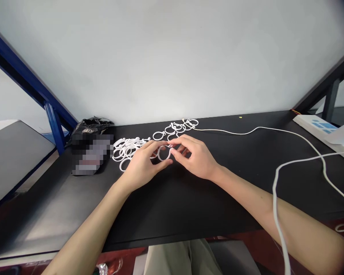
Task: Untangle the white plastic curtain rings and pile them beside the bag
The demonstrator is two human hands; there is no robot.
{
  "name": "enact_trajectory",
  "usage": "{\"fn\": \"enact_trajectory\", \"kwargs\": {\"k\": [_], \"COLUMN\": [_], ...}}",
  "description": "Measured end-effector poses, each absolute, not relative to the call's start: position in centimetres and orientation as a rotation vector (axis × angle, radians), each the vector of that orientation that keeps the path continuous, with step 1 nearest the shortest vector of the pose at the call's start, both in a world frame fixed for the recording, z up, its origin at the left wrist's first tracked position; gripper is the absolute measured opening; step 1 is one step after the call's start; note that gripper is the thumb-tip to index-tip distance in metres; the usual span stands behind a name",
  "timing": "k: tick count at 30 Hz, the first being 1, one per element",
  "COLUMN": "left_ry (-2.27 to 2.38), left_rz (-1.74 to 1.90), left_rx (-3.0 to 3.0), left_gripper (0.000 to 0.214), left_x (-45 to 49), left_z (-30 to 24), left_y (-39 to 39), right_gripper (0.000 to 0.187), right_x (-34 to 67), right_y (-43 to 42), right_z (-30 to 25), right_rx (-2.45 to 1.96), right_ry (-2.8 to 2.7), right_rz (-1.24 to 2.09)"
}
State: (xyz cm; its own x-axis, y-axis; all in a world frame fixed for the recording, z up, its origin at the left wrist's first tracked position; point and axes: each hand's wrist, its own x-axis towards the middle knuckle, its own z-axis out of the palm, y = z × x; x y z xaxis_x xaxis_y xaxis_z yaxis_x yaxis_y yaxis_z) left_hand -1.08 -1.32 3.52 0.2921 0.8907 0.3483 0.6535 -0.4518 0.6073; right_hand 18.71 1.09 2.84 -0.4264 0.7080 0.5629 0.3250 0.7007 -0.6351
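Above the black table, a white plastic ring (158,154), which looks like a curtain ring, is held between my two hands. My left hand (143,162) curls around its left side, with thumb and fingers closed on it. On the other side my right hand (193,154) pinches the ring's upper right part between thumb and fingertips. The small part at those fingertips is mostly hidden. Just behind my left hand lies a heap of similar white rings (125,153), partly covered by the hand. A looser group of rings (159,135) lies beyond my right hand.
A black plastic bag (88,126) with a blurred label lies on the black table (166,214) at left. White cables (246,133) run across the right side, one passing over my right forearm. A white box (323,128) stands far right; a pale wall (172,57) rises behind.
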Motion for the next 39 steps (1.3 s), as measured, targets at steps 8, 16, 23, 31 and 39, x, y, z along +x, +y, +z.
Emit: {"fn": "enact_trajectory", "kwargs": {"k": [8, 16, 23, 31, 39], "left_ry": [1.453, 1.474, 1.528, 2.069, 1.878], "left_rz": [0.970, 0.947, 0.915, 1.010, 1.104], "left_rx": [2.255, 2.263, 2.308, 2.332, 2.201], "left_gripper": [0.040, 0.040, 0.037, 0.042, 0.037], "left_x": [-1.1, -1.1, -1.0, -3.0, -2.2], "left_z": [3.7, 3.5, 3.6, 1.9, 3.3], "left_y": [-1.4, -1.6, -1.5, 0.0, -0.7], "right_gripper": [0.011, 0.008, 0.014, 0.021, 0.011], "right_x": [18.8, 18.6, 18.9, 19.9, 19.5], "right_y": [1.1, 1.2, 1.9, 4.9, 3.6], "right_z": [2.8, 3.0, 2.4, 0.5, 1.6], "right_rx": [-0.779, -0.795, -0.864, -1.196, -0.984], "right_ry": [-2.013, -1.988, -1.978, -2.293, -2.205], "right_rz": [0.544, 0.470, 0.513, 0.247, 0.270]}}
